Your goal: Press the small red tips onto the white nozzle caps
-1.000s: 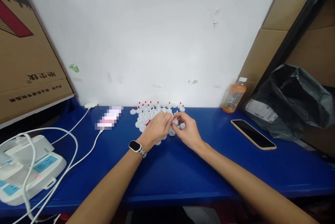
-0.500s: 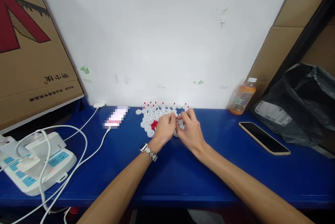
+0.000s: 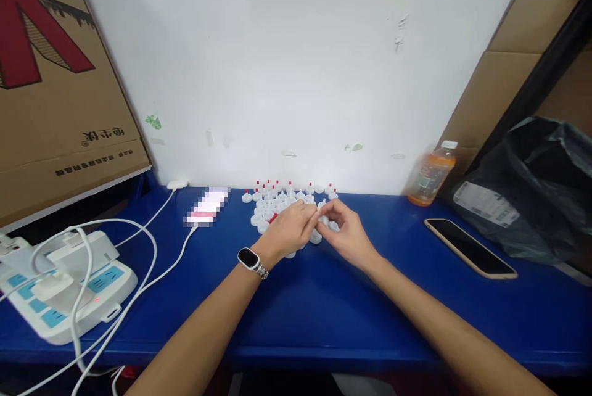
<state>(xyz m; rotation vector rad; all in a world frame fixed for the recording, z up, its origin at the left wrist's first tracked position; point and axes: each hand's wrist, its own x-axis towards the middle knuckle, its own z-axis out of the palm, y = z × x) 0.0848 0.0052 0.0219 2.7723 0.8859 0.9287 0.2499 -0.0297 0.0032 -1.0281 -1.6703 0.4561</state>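
My left hand, with a watch on its wrist, is closed over the near side of a cluster of white nozzle caps. Its fingertips meet those of my right hand, whose thumb and forefinger are pinched together. What sits between the fingertips is too small and covered to make out. Several caps along the back carry red tips, while others show bare white nozzles. Partly hidden behind my left hand lies a small heap of loose red tips. A white cap rests on the table just below the fingertips.
On the blue table, a power strip with white cables and a lit phone lie left. To the right are a dark phone, an orange drink bottle and a black plastic bag. A white wall stands behind.
My left hand has turned, bringing the watch face into view and covering more of the red heap. My right hand stays pinched beside it. The view has shifted slightly.
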